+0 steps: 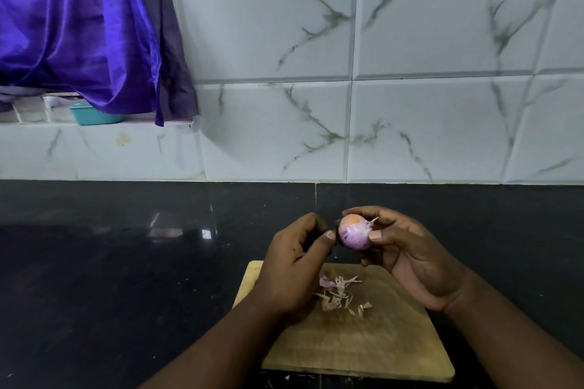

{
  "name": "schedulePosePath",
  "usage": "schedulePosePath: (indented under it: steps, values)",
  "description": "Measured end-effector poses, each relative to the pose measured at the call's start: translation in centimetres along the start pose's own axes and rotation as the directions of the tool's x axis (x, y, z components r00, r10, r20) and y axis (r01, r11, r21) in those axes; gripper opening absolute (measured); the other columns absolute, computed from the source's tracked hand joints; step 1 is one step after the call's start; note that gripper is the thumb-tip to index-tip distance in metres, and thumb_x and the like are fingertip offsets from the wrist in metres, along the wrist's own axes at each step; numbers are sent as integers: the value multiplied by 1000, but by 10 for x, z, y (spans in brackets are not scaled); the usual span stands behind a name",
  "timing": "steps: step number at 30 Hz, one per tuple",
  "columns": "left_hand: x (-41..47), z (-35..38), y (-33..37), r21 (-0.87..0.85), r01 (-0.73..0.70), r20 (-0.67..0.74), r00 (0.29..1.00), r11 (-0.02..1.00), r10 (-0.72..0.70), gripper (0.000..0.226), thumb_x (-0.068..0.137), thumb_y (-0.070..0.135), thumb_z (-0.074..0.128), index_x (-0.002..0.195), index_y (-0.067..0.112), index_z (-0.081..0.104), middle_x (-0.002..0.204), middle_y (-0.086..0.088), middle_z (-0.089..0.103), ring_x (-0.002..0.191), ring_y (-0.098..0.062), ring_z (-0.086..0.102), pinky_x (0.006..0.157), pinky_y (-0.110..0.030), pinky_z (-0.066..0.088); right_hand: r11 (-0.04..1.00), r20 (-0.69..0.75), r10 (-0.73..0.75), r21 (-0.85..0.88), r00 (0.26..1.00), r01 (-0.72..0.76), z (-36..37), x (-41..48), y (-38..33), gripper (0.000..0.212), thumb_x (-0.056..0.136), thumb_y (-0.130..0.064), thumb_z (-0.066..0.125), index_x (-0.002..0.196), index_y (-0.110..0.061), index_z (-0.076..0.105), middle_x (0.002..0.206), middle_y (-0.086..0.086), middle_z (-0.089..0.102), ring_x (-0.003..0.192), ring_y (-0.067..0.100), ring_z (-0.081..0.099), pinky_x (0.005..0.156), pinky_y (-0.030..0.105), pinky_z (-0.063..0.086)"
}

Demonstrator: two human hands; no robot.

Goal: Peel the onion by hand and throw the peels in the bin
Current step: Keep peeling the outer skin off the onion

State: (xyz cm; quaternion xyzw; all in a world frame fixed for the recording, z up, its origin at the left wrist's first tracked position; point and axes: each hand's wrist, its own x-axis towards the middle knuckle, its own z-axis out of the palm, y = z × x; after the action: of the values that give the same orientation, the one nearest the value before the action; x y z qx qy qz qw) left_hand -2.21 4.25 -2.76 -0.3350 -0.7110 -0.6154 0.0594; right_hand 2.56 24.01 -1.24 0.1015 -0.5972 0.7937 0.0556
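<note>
My right hand pinches onion by thumb and fingers, above board. My left hand at 9 o'clock, fingertips pressed together at skin edge. Onion light, firm, slick where bare; peels papery, tear easily. Bin unseen.

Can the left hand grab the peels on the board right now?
Probably yes. The left hand hovers just above the peels on the cutting board, with nothing between them. It seems to be pinching a bit of skin beside the onion, so it would drop that first.
</note>
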Motion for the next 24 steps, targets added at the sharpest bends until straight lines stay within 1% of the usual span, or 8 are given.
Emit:
schedulePosePath:
  steps: [6, 9, 12, 14, 16, 18, 21, 24]
  values:
    - [-1, 0, 1, 41, -21, 38, 999, 999, 19, 15, 99, 30, 60, 84, 27, 63, 79, -1, 62, 76, -13, 56, 68, -36, 47, 1000, 41, -3, 26, 999, 2, 2, 1, 2, 47, 77, -8, 61, 122, 2, 70, 109, 23, 73, 81, 23, 69, 61, 29, 57]
    - [0, -1, -2, 124, 9, 31, 999, 992, -13, 19, 103, 15, 61, 86, 22, 63, 78, -4, 63, 71, -8, 55, 64, -30, 46, 998, 67, -3, 70, 998, -2, 1, 1, 1, 62, 61, -20, 81, 119, 2, 72, 106, 26, 70, 69, 23, 65, 58, 30, 56]
    - [0, -2, -4, 258, 46, 49, 997, 965, -61, 15, 96, 19, 64, 83, 27, 66, 77, 6, 67, 71, -10, 63, 66, -42, 56, 996, 61, -10, 94, 998, 4, -1, 1, 0, 81, 50, -34, 94, 120, 1, 73, 106, 26, 68, 65, 22, 64, 56, 29, 55]
    - [-1, -2, -3, 327, 31, 57, 997, 944, -53, 10, 89, 30, 62, 82, 28, 69, 79, 8, 69, 75, -11, 67, 69, -47, 59, 997, 46, -7, 76, 999, 3, -3, 1, -1, 70, 54, -27, 89, 118, -1, 74, 104, 23, 69, 67, 21, 63, 57, 28, 55]
    - [-1, -5, -1, 301, 12, 13, 1000, 954, -17, 24, 87, 40, 56, 79, 25, 73, 78, 5, 70, 77, -13, 67, 71, -50, 58, 999, 29, 0, 33, 1000, -1, -2, 0, -1, 52, 66, -16, 75, 117, -2, 75, 103, 19, 72, 72, 20, 65, 59, 27, 55]
    - [1, -7, 0, 251, -15, -33, 999, 968, 24, 35, 89, 47, 51, 77, 23, 73, 76, 3, 68, 77, -16, 66, 71, -50, 56, 1000, 9, -4, -29, 1000, 4, -1, -1, 1, 44, 74, -9, 64, 116, -4, 75, 105, 16, 75, 80, 20, 70, 63, 26, 56]
    - [1, -8, 0, 271, -90, -55, 993, 958, 109, 32, 93, 50, 53, 74, 27, 66, 70, 6, 60, 70, -13, 59, 63, -43, 48, 987, 15, -29, -157, 999, 31, 1, -2, 1, 41, 79, -6, 64, 118, -6, 75, 115, 16, 77, 96, 22, 75, 71, 26, 60]
    - [0, -6, -1, 316, -77, -50, 994, 946, 98, 34, 91, 56, 56, 80, 27, 69, 76, 6, 64, 74, -13, 62, 63, -43, 52, 964, 21, -44, -262, 999, 48, 1, -3, 1, 43, 78, -7, 68, 121, -7, 73, 115, 13, 77, 101, 23, 76, 73, 26, 60]
